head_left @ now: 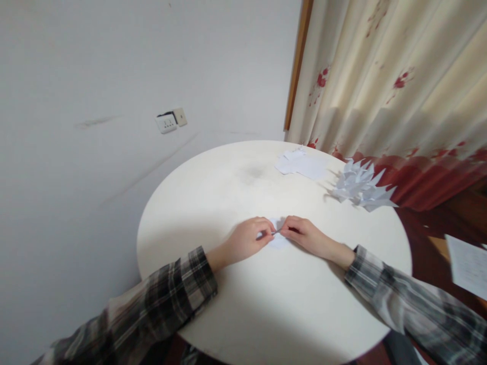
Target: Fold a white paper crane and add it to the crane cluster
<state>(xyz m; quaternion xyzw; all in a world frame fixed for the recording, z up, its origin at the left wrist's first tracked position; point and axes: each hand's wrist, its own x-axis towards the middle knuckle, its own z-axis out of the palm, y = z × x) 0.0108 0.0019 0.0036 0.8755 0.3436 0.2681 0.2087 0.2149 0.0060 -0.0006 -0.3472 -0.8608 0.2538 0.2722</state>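
A small piece of white paper (280,242) lies on the round white table (243,304), between my two hands. My left hand (251,237) pinches a raised, folded bit of this paper from the left, thumb against fingers. From the right, my right hand (304,235) pinches the same raised bit, its fingertips almost meeting those of the left. The fingers cover much of the paper, so its full shape is hidden.
Flat white paper sheets (300,165) lie near the table's far edge. A cluster of pointed folded paper pieces (361,185) stands at the right edge. Beyond are a wall with a socket (166,123) and a curtain (380,91). A written sheet (467,263) lies off the table, far right.
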